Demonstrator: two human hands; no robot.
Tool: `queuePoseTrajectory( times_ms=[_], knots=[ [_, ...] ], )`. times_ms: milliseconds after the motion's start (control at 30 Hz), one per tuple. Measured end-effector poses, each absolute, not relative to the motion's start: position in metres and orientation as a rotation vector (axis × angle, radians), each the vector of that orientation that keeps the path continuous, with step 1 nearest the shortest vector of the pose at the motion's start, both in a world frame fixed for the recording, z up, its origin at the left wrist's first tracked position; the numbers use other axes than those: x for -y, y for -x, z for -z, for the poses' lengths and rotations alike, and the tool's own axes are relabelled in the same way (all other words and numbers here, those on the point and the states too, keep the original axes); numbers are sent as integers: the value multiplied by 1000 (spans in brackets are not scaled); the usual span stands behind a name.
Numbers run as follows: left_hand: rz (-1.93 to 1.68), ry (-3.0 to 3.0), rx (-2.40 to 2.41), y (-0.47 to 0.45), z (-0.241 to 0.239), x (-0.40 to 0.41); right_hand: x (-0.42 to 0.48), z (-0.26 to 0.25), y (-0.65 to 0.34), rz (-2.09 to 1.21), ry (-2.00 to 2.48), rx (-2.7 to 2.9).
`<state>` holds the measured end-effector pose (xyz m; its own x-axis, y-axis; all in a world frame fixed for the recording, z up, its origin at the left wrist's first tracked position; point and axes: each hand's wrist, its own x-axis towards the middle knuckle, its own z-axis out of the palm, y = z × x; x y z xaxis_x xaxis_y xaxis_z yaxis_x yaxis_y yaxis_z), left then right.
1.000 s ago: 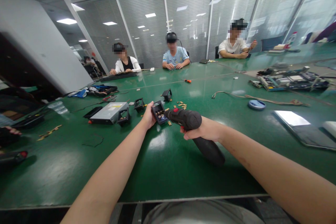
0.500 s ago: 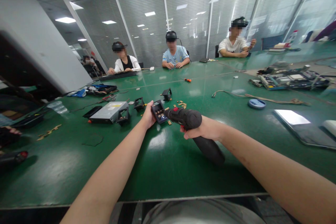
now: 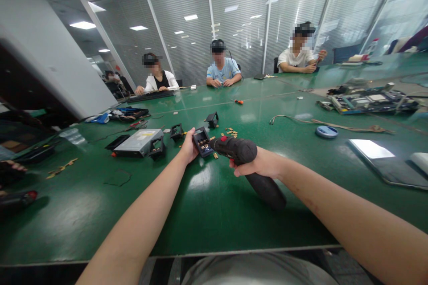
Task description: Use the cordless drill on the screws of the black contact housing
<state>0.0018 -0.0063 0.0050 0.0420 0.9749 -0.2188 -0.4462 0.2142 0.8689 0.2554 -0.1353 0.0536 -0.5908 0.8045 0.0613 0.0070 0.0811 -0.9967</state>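
Observation:
My left hand (image 3: 190, 148) is closed on the left side of a small black plastic housing (image 3: 202, 142), tilted up with its open side showing brass-coloured parts inside. My right hand (image 3: 256, 164) grips a black cordless screwdriver (image 3: 236, 148) with a red button on top and a thick handle hanging down. The tool's front end points left at the housing; whether its tip touches a screw is too small to tell. Small brass pieces (image 3: 231, 132) lie scattered just behind the tool. Similar black housings (image 3: 211, 119) stand behind and to the left of my left hand.
A silver disc drive (image 3: 140, 141) lies on the green table (image 3: 83, 213) at left, near a clear plastic cup (image 3: 72, 137). At right are a round blue-rimmed object (image 3: 327, 132), a cable (image 3: 347, 125) and an opened electronic device (image 3: 374, 99). Three people sit across; another person's hand (image 3: 15, 167) shows at far left.
My hands, the housing and the screwdriver hold almost the same position. The view has shifted very slightly.

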Motion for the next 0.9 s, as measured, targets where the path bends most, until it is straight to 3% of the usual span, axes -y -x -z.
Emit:
queuePoseTrajectory(
  times_ms=[900],
  knots=[
    [-1199,-739,-977,1,-3,5,135,-56,-256,-1555,834,1734]
  ],
)
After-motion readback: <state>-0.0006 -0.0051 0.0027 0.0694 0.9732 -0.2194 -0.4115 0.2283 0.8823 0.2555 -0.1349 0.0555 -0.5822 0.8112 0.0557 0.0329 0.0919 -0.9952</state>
